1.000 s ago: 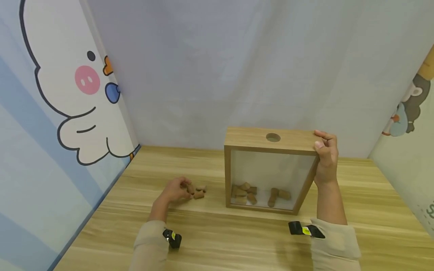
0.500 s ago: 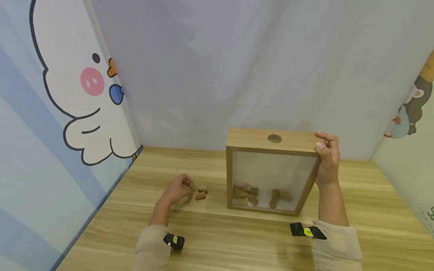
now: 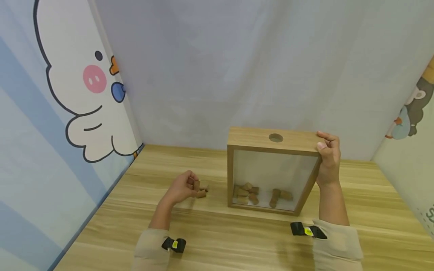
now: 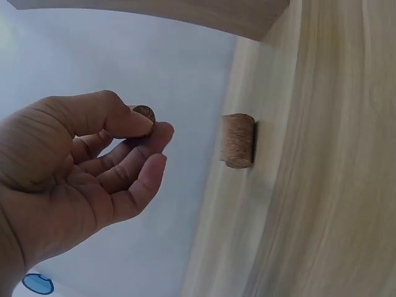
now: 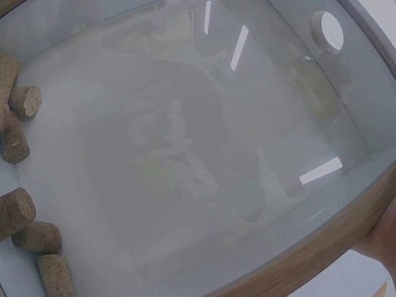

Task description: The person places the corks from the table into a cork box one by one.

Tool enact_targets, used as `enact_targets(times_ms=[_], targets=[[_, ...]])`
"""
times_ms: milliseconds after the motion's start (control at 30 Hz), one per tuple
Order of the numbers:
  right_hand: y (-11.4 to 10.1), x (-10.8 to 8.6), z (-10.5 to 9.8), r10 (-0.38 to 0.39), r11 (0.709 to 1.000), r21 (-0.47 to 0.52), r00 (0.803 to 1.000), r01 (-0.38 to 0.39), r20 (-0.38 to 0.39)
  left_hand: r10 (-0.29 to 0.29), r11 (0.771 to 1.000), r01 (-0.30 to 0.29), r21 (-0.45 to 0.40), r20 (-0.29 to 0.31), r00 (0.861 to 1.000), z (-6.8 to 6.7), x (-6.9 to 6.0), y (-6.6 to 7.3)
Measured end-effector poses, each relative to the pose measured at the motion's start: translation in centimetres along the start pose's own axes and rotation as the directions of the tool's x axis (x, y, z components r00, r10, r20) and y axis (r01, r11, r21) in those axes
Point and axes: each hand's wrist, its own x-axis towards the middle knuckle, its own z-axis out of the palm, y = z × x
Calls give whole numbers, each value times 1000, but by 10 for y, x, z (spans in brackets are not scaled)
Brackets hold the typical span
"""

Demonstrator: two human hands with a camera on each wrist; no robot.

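Observation:
My left hand (image 3: pixel 181 189) pinches a wine cork (image 3: pixel 196 185) between thumb and fingers, over the table left of a wooden shadow box. In the left wrist view the end of that cork (image 4: pixel 145 113) shows past the thumb tip. Two loose corks lie beside the hand; the nearer is a brown cork (image 3: pixel 201 194). My right hand (image 3: pixel 329 160) holds the top right corner of the shadow box (image 3: pixel 251 136), which stands upright with a clear front. Several corks (image 3: pixel 253 198) lie inside along its bottom. A round hole (image 3: pixel 275 138) pierces its top.
The wood-grain table (image 3: pixel 210 233) reaches back to a pale grey curtain (image 3: pixel 203 75). On the left stands a panel with a cartoon bird (image 3: pixel 84 139); another printed panel (image 3: pixel 403 124) is at the right. Black wrist cameras sit on both sleeves.
My left hand has shifted slightly right and turned, and the cork in its fingers now shows more upright. The right hand and box stay put; the head view has swung a little.

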Motion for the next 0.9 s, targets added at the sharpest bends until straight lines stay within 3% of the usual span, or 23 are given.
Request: enact_targets(times_ms=[167,400,667,900], targets=[[-1,1,-1,5,1000,-12,1000,-5,-2,66,997,-64,-37,48,997,-5,-3,9],[0,0,0,2,1000,-4,1000,-2,5,176,982,-169,-89,77,981,-10,-5,26],[-1,0,0,14,1000,-3,1000,-14,5,197,979,-197,-46,-1,980,-4,-11,52],[-1,0,0,5,1000,-19,1000,-5,-10,208,973,-212,-96,-48,977,-1,-13,77]])
